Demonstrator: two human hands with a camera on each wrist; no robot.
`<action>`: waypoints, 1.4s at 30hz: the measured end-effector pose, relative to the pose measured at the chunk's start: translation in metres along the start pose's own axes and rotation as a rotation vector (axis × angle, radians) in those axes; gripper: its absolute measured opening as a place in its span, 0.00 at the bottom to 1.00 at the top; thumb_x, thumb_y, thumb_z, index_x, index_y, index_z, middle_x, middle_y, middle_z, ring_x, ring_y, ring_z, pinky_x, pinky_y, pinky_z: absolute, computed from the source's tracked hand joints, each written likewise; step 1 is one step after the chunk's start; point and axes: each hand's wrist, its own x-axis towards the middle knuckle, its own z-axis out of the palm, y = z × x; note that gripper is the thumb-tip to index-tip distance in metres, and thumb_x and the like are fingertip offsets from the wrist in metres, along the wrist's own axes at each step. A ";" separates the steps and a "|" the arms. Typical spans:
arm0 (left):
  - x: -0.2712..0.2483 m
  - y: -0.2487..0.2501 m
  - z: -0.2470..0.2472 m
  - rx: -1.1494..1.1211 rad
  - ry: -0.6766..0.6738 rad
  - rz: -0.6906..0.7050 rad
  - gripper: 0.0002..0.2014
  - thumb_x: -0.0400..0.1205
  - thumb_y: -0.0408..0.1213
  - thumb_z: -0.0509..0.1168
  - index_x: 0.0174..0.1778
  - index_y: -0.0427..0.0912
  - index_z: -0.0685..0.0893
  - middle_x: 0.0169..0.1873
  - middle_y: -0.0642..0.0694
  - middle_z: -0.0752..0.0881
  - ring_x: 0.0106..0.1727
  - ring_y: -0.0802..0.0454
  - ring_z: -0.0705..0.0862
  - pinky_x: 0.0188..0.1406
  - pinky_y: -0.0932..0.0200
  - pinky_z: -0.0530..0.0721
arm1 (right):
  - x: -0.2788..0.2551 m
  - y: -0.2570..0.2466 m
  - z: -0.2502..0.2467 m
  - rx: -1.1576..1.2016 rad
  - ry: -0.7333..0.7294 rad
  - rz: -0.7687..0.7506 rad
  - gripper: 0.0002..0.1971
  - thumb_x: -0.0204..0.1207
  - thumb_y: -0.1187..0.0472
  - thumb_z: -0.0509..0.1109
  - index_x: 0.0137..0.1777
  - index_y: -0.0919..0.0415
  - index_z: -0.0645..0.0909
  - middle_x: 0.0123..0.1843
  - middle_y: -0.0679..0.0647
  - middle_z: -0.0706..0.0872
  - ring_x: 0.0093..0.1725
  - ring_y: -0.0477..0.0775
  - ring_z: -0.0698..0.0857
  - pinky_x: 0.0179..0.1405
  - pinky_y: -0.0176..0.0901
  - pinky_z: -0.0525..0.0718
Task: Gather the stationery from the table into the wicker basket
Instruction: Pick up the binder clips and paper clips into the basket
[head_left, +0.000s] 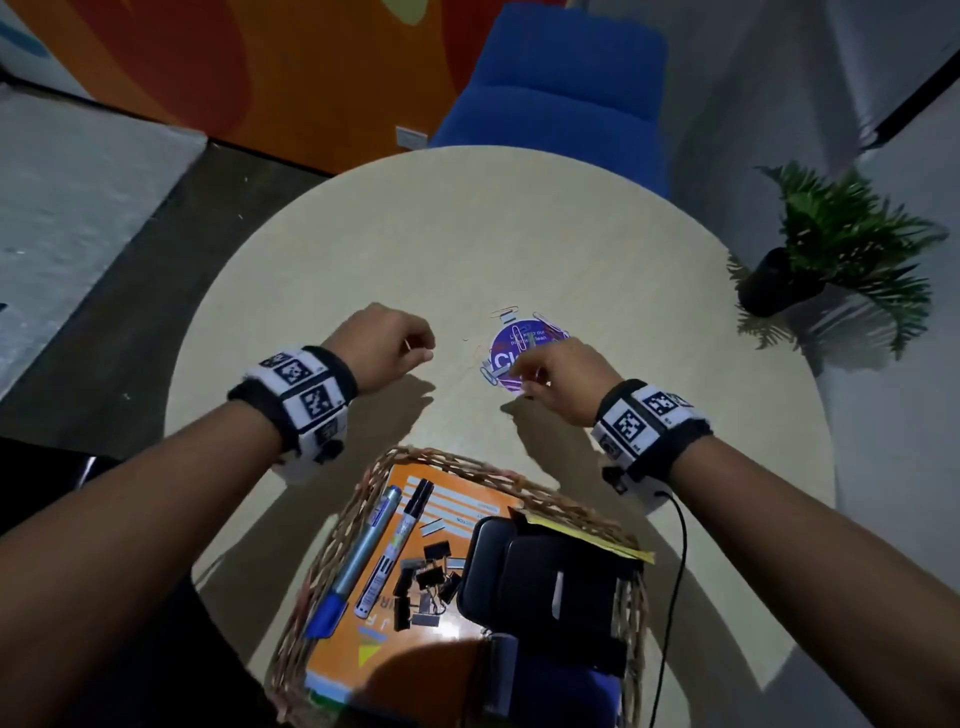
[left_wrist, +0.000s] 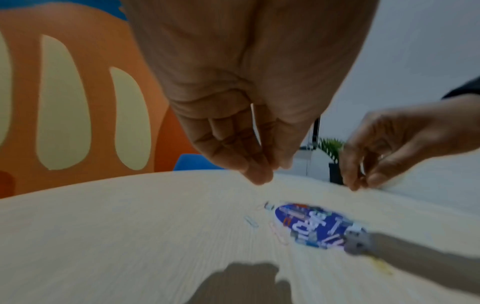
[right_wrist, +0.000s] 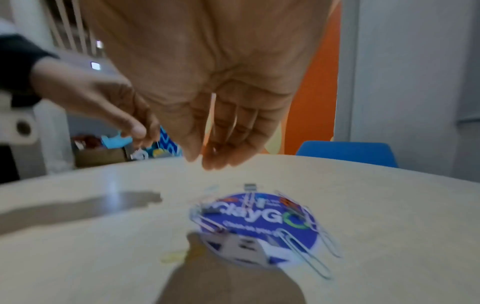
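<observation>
Steel clips were left strewn on the table; clips were pinched by both hands' curled fingers above it.

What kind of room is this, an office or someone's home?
Probably an office lounge or break area: a round table with a "keep our place clean" sticker, a blue chair and an orange wall mural.

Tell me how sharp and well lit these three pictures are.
Head view: dim overall, corners dark, hand shadows on the table, wicker basket readable. Left wrist view: heavy motion blur, the round sticker smeared. Right wrist view: blurred too, though large paper clips stay recognisable.
</observation>
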 end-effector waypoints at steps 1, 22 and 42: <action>0.018 0.002 0.005 0.026 -0.025 0.012 0.08 0.81 0.40 0.66 0.52 0.44 0.87 0.47 0.46 0.92 0.49 0.47 0.88 0.52 0.54 0.83 | 0.009 0.007 0.001 -0.045 0.009 0.028 0.13 0.77 0.59 0.67 0.60 0.52 0.84 0.56 0.53 0.89 0.57 0.58 0.85 0.55 0.50 0.83; 0.111 0.023 0.082 0.250 -0.238 0.140 0.10 0.79 0.37 0.66 0.54 0.51 0.88 0.57 0.46 0.84 0.60 0.42 0.83 0.53 0.53 0.80 | 0.066 0.043 0.050 0.006 0.182 0.070 0.09 0.78 0.61 0.64 0.50 0.60 0.85 0.53 0.58 0.85 0.52 0.63 0.84 0.45 0.49 0.81; -0.115 0.030 0.037 -0.093 -0.365 0.175 0.06 0.78 0.44 0.67 0.47 0.53 0.88 0.40 0.56 0.91 0.41 0.60 0.86 0.43 0.58 0.84 | -0.088 -0.046 0.023 0.437 -0.094 -0.231 0.08 0.76 0.66 0.69 0.51 0.55 0.87 0.40 0.51 0.90 0.39 0.47 0.86 0.46 0.41 0.85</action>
